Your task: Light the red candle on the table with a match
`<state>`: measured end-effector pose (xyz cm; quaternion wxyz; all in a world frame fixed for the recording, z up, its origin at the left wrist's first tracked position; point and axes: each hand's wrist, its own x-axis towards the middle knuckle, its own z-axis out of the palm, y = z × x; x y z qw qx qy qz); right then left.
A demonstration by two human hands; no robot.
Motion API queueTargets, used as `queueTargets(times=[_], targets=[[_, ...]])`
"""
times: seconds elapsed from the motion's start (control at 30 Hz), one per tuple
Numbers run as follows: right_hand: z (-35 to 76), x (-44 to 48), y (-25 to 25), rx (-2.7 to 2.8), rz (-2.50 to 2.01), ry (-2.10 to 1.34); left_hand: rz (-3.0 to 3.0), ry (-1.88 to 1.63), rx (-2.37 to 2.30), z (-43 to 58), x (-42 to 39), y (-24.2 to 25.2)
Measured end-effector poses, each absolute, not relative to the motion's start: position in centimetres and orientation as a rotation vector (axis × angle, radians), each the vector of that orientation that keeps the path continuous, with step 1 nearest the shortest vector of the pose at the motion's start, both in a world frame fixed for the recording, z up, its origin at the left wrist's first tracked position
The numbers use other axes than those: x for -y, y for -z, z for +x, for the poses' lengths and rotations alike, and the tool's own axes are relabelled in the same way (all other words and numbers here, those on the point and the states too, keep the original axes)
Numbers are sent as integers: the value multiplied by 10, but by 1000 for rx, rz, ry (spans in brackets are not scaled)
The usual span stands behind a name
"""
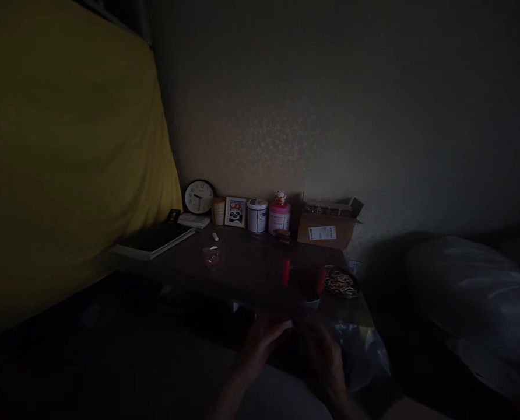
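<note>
The light is very dim. My left hand (263, 338) is closed, its thumb and fingers pinching a small pale flat piece (287, 324) at the table's front edge. Beside it, on the right, my right hand (325, 353) is bent toward the left one; its fingers are lost in shadow, and I cannot make out what they hold. Just beyond the hands stand two red upright cylinders (286, 272), with a small light-rimmed cup (311, 304) near the right one. A round tray of thin short sticks (341, 282) lies to their right.
Along the wall stand a round clock (199, 197), a framed panda picture (235, 212), a white tub (257, 216), a pink tub (280, 219) with a figurine, and an opened cardboard box (327, 227). A small clear packet (211, 255) lies mid-table. A yellow curtain (76, 146) hangs left.
</note>
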<state>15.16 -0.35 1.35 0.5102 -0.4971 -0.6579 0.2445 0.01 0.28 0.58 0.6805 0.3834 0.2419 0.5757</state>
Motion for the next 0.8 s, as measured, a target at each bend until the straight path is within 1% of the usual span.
queueTargets(times=[0.2, 0.33, 0.6, 0.8], targets=[[149, 1, -11, 1680, -1225, -462, 852, -1318, -557, -2, -1, -16], [147, -4, -9, 1743, -1239, -340, 799, -1352, -569, -5, -4, -14], [138, -1, -20, 1718, -1213, -261, 777, -1366, -559, -8, -7, -10], [139, -6, -15, 1775, -1181, -160, 767, -1392, -546, -8, -6, -10]])
